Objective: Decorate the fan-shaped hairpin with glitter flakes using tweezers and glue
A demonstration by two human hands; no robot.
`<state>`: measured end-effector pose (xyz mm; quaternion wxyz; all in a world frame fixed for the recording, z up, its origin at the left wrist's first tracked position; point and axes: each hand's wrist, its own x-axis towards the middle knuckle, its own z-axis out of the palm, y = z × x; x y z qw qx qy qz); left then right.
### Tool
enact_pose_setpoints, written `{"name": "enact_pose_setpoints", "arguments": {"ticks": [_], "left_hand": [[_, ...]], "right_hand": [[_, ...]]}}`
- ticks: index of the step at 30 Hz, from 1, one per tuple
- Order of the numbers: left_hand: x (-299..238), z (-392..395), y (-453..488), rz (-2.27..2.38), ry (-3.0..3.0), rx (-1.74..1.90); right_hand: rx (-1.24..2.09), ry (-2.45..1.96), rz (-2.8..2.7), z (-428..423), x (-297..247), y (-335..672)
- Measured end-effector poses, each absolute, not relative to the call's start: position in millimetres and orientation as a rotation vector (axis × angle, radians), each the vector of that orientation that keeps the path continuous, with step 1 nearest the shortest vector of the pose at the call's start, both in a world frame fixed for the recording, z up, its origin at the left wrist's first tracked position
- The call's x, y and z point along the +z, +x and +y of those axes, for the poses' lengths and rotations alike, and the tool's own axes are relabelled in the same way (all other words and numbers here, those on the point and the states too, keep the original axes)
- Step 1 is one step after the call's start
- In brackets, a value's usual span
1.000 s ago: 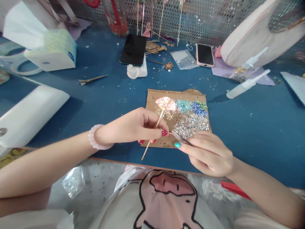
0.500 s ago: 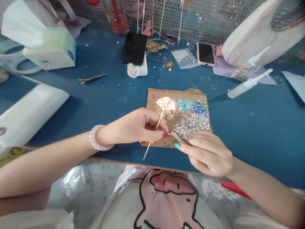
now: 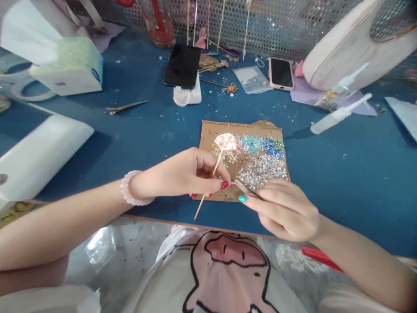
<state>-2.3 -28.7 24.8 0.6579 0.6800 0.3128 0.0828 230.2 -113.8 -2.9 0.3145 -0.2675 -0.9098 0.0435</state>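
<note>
My left hand [image 3: 192, 174] is closed on a thin gold hairpin stick [image 3: 217, 161] topped with a shiny pinkish fan [image 3: 226, 141]. The stick slants across the fingers, its lower end poking out below. In my right hand [image 3: 286, 211] is a pair of bent-tip tweezers [image 3: 246, 188], whose tips meet the left thumb and fingertip; anything pinched there is too small to make out. Both hands are over the near edge of a piece of cardboard [image 3: 208, 127]. On it lie silver sequins [image 3: 262, 171], turquoise ones [image 3: 250, 143], blue ones [image 3: 273, 148] and pale gold flakes.
A white-tipped glue bottle [image 3: 339, 114] lies to the right. Behind are a black phone [image 3: 183, 66], a pink-cased phone [image 3: 282, 73], a small plastic bag [image 3: 251, 80] and upright sticks. At left are a metal clip [image 3: 127, 107], a tissue box [image 3: 70, 65] and a white case [image 3: 48, 152].
The fan has turned slightly and the stick's lower end has shifted a little left. Both hands keep their grips, with the tweezers still at the left fingertips.
</note>
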Motion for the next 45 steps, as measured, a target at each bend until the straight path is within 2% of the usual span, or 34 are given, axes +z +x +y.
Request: {"name": "enact_pose_setpoints", "arguments": {"ticks": [13, 45], "left_hand": [[22.2, -31.6, 0.3, 0.702, 1.566, 0.219], [14.6, -28.6, -2.5, 0.649, 1.521, 0.105]], "right_hand": [[0.045, -0.715, -2.448, -111.2, 1.5, 227.1], [0.334, -0.749, -2.501, -108.9, -0.5, 234.2]]}}
